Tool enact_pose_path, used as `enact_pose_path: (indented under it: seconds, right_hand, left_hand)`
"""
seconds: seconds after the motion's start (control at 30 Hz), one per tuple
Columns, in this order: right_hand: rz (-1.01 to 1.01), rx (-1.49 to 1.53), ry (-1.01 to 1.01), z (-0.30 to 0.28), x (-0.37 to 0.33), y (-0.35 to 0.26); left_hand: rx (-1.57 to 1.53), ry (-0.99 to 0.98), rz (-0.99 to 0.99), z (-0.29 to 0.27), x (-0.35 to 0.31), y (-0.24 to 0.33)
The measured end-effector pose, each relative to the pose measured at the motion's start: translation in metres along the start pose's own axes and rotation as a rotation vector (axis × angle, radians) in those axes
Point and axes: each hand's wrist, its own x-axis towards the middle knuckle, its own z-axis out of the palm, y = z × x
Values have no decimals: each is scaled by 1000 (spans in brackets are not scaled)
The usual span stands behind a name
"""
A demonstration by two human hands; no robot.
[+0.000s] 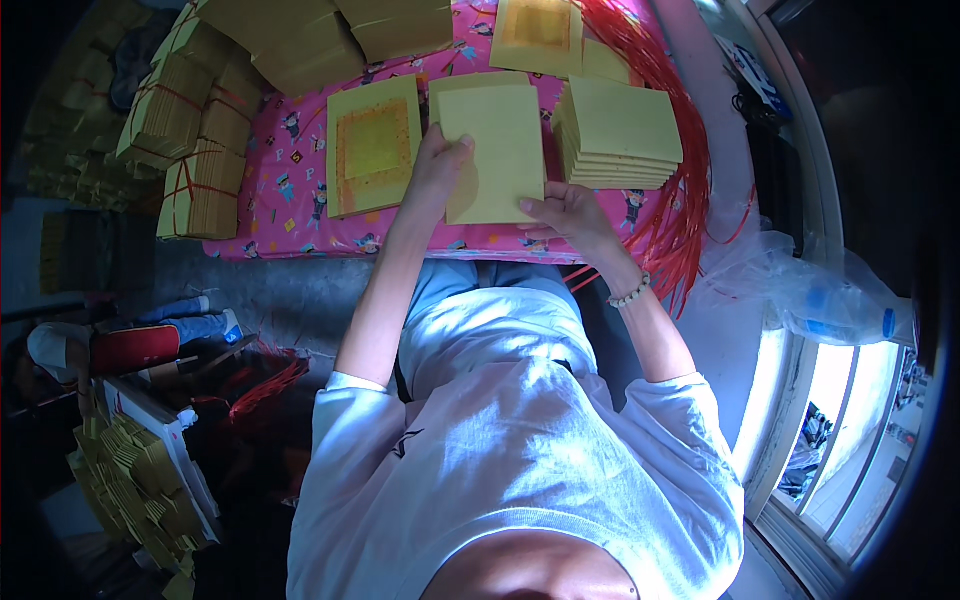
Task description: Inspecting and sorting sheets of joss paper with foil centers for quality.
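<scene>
Between my two hands is a stack of plain yellow paper sheets (495, 150), held over the pink table. My left hand (441, 162) is closed on its left edge, thumb on top. At its lower right corner, my right hand (568, 213) pinches it between thumb and fingers. To the left lies a yellow sheet (375, 145) with an orange-bordered gold square, seemingly on top of a thin pile. A thicker stack of yellow paper (622, 130), in layered bundles, sits to the right. Part of another yellow sheet shows behind the held stack.
The pink patterned tablecloth (285, 215) covers the table. Tied paper bundles (200, 190) line its left side, with more at the back. Red plastic strings (672, 225) hang over the right edge near a clear plastic bag (825, 295). At lower left, another person (135, 345) is beside more paper piles (140, 480).
</scene>
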Motion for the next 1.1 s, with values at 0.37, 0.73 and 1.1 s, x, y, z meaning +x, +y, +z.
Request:
enact_pose_path:
  seconds: [0.37,0.73,1.1]
  right_hand:
    - [-138,77,57,-6,8,-5]
    - [-145,3,100,-10,5,-22]
    - [-143,-21,101,-23,-5,-35]
  left_hand:
    - [79,-71,84,9,-18,2]
    - [58,-166,39,9,-37,6]
    - [127,-263,-71,9,-49,13]
